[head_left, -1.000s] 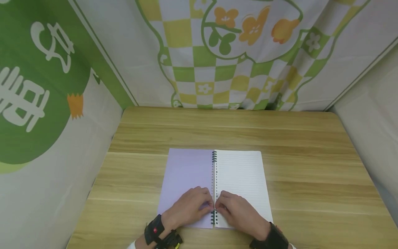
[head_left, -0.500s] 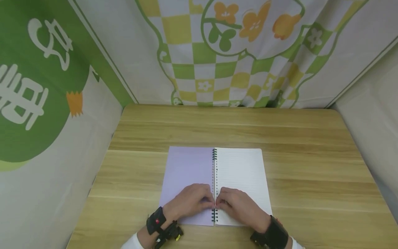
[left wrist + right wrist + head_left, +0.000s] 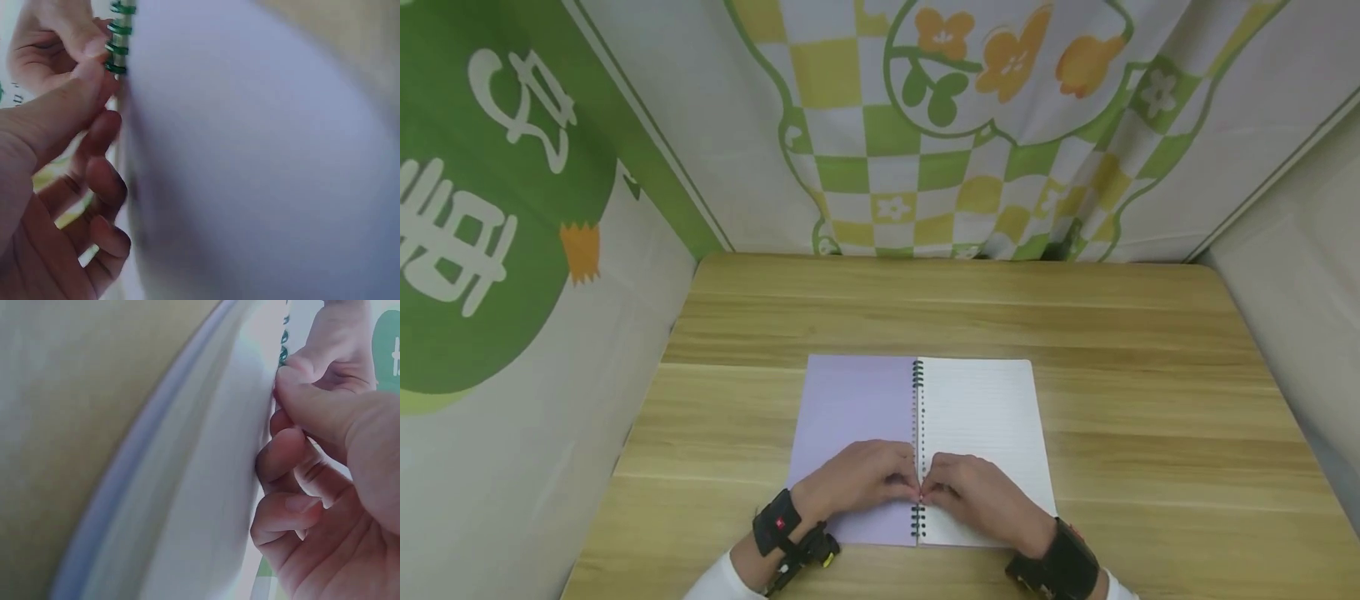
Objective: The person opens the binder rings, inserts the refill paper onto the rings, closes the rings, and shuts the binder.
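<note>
A ring-bound notebook (image 3: 977,408) lies open, its lilac cover (image 3: 857,400) on the left and a lined white page on the right. Green rings (image 3: 918,374) sit at the top of the spine, with more green rings (image 3: 918,522) at the bottom. My left hand (image 3: 863,479) pinches the spine just above those lower rings. Facing it, my right hand (image 3: 981,497) pinches the same spot with thumb and forefinger. In the left wrist view, both thumb tips meet at the end of the green ring strip (image 3: 119,40). What lies between the fingertips is mostly hidden.
The notebook rests near the front of a wooden table (image 3: 1120,375). A patterned curtain (image 3: 895,183) hangs behind the far edge, with fabric walls (image 3: 640,275) at both sides. Straps with small devices (image 3: 808,554) are on both wrists.
Both hands stay at the lower spine and keep pinching. The left hand has shifted slightly up and right, its fingertips closer to the right hand's. The head view has tilted a little.
</note>
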Available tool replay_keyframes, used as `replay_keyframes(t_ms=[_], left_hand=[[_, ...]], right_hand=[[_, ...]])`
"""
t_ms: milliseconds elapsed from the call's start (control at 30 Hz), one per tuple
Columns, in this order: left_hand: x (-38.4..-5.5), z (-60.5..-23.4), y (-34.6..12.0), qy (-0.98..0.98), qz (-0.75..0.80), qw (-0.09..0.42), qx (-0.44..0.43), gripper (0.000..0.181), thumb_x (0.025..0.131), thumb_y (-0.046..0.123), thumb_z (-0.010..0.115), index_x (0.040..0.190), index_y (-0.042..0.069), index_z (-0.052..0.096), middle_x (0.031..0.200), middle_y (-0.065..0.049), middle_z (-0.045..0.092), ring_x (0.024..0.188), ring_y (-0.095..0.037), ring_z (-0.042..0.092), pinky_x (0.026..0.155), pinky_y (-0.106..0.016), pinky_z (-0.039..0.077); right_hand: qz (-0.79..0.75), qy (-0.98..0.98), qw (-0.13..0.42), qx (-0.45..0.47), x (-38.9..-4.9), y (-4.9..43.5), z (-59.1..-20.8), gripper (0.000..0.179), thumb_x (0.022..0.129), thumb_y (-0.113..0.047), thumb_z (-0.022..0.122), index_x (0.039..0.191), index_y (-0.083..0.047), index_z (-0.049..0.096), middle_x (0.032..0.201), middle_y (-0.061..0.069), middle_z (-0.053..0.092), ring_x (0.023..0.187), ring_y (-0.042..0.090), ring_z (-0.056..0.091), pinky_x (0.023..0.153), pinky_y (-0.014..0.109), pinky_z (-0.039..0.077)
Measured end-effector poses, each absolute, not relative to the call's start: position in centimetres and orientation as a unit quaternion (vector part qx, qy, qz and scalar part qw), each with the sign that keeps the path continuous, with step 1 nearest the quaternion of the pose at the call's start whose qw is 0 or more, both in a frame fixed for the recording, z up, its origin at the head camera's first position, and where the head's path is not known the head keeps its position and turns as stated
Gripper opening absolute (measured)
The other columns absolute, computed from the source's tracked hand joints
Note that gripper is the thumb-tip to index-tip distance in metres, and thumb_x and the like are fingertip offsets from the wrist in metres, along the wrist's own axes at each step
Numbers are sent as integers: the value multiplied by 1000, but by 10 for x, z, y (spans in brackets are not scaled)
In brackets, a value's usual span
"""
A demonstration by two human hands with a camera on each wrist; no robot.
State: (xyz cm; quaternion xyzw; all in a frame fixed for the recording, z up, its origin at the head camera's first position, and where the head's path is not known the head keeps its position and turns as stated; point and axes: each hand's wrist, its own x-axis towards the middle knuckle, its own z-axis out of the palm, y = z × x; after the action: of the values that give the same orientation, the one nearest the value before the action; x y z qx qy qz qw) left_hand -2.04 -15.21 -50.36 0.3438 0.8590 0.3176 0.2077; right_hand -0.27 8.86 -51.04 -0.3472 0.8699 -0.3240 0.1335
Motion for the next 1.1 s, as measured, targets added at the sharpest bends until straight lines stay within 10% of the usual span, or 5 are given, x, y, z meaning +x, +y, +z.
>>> replay_keyframes(t_ms=[400, 1100], left_hand=[[22, -498, -156, 887, 274, 131, 348, 13, 92, 33, 86, 94, 27, 74, 106, 18, 62, 94, 5, 56, 85, -17, 51], [22, -504, -150, 879, 300, 142, 343, 14, 86, 33, 91, 82, 27, 78, 100, 20, 66, 90, 7, 59, 81, -14, 50]], right_hand=[[-333, 868, 126, -346, 27, 94, -507, 8, 95, -19, 82, 94, -24, 76, 95, -18, 65, 79, -7, 56, 69, 16, 50], [-348, 857, 116, -362, 33, 90, -511, 10, 96, -14, 79, 90, -21, 78, 94, -16, 67, 80, -8, 54, 72, 16, 51]])
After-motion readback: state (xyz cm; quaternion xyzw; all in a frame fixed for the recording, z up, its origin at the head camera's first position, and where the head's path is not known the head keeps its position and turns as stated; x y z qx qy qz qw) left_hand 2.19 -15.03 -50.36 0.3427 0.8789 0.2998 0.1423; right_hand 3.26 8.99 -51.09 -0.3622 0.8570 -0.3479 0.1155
